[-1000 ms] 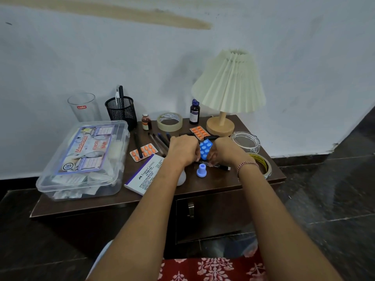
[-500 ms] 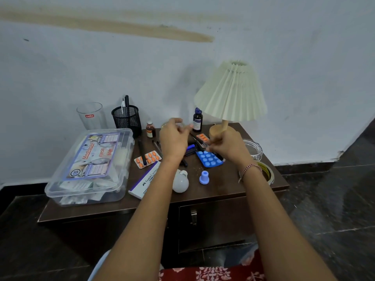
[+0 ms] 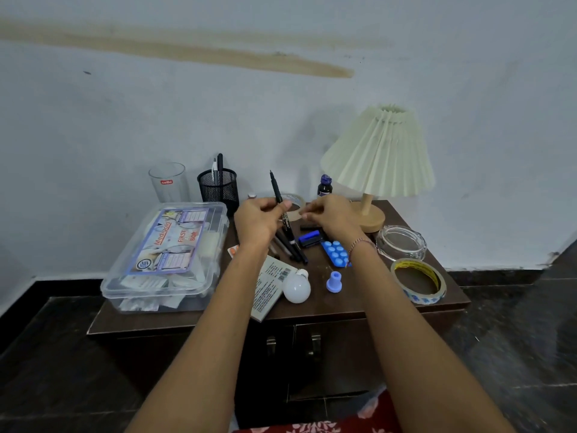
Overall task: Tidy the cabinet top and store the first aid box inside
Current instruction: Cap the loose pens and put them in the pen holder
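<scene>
My left grip [image 3: 259,221] pinches a black pen [image 3: 276,190] upright over the tabletop [image 3: 359,296]; my right grip [image 3: 334,217] curls just beside, can't tell if holding anything.

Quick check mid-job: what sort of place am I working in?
Most likely a home room, perhaps a bedroom corner: a small wooden cabinet against a bare wall carries a pleated table lamp, a mesh pen holder and a clear first aid box.
</scene>
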Action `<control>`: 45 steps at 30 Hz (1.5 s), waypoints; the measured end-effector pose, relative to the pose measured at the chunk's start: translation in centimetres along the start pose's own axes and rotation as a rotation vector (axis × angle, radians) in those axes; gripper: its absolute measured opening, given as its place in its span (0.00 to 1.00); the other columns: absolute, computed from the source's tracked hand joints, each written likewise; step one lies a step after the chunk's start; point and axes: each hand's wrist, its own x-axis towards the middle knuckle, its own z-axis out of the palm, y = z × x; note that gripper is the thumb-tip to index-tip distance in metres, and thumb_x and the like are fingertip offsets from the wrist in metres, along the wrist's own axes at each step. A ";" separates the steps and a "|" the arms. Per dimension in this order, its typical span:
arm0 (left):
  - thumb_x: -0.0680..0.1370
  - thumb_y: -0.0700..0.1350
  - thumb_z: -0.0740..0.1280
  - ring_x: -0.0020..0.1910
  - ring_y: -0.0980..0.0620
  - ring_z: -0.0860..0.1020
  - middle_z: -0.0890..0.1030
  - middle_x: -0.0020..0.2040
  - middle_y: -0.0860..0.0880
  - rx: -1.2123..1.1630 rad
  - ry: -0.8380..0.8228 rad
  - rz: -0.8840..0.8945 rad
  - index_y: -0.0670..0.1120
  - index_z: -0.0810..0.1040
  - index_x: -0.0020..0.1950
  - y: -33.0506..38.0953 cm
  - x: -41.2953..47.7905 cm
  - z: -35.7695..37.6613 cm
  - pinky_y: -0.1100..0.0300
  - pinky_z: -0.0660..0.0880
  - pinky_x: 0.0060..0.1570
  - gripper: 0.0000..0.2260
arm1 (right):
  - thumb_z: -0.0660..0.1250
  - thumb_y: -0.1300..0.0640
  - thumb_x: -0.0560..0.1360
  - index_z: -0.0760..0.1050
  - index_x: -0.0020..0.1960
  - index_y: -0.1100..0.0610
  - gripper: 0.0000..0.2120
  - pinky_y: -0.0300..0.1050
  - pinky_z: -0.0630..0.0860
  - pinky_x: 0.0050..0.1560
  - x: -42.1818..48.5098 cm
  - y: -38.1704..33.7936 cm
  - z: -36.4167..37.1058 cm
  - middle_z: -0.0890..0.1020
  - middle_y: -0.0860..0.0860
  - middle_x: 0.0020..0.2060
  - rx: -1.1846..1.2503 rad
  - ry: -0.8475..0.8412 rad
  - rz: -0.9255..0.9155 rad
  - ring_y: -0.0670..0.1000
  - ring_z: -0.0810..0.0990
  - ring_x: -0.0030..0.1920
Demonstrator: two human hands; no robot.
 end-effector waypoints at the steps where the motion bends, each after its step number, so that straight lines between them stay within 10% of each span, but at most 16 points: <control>1: 0.70 0.44 0.75 0.39 0.46 0.82 0.84 0.40 0.43 0.034 0.002 0.015 0.41 0.84 0.48 -0.1 0.3 -0.4 0.48 0.80 0.50 0.09 | 0.68 0.64 0.74 0.82 0.53 0.60 0.09 0.34 0.74 0.51 0.7 0.3 0.3 0.84 0.55 0.49 -0.150 -0.011 -0.001 0.50 0.81 0.49; 10: 0.72 0.43 0.73 0.46 0.47 0.83 0.85 0.43 0.45 0.140 -0.032 0.020 0.43 0.84 0.51 -1.5 2.4 -2.1 0.47 0.79 0.53 0.09 | 0.63 0.70 0.74 0.79 0.56 0.63 0.14 0.51 0.76 0.58 3.4 3.0 3.4 0.82 0.60 0.54 -0.707 -0.171 -0.118 0.59 0.79 0.57; 18: 0.72 0.45 0.73 0.34 0.52 0.76 0.85 0.43 0.44 0.242 -0.056 0.089 0.46 0.84 0.52 -1.1 2.0 -1.1 0.55 0.77 0.48 0.09 | 0.65 0.67 0.74 0.78 0.60 0.61 0.15 0.48 0.72 0.61 4.2 3.2 3.3 0.79 0.59 0.59 -0.750 -0.236 -0.100 0.57 0.76 0.60; 22: 0.72 0.46 0.73 0.44 0.46 0.82 0.85 0.43 0.46 0.300 -0.070 0.095 0.47 0.84 0.52 -1.0 1.7 -0.9 0.53 0.78 0.51 0.09 | 0.66 0.68 0.72 0.80 0.58 0.57 0.16 0.45 0.73 0.59 4.2 3.2 2.8 0.81 0.56 0.56 -0.682 -0.220 -0.128 0.55 0.78 0.57; 30: 0.74 0.46 0.71 0.46 0.51 0.81 0.85 0.44 0.48 0.439 -0.049 0.148 0.49 0.84 0.53 -0.6 1.6 -1.7 0.56 0.76 0.50 0.09 | 0.70 0.64 0.72 0.79 0.55 0.48 0.15 0.32 0.75 0.40 2.1 -0.6 0.0 0.79 0.50 0.40 0.196 0.164 -0.162 0.42 0.78 0.33; 36: 0.74 0.45 0.71 0.45 0.51 0.80 0.84 0.46 0.48 0.505 -0.071 0.193 0.48 0.83 0.54 -0.3 1.1 -1.5 0.60 0.74 0.48 0.09 | 0.71 0.65 0.71 0.76 0.52 0.56 0.11 0.44 0.82 0.44 1.0 -3.4 -0.5 0.80 0.55 0.40 0.839 0.249 -0.086 0.51 0.84 0.37; 45: 0.74 0.46 0.71 0.43 0.49 0.81 0.84 0.43 0.48 0.539 -0.093 0.189 0.49 0.84 0.53 -0.5 1.2 -1.2 0.52 0.78 0.48 0.08 | 0.71 0.67 0.71 0.74 0.51 0.56 0.11 0.44 0.82 0.46 1.3 -3.9 0.5 0.80 0.52 0.40 0.905 0.518 -0.127 0.52 0.85 0.39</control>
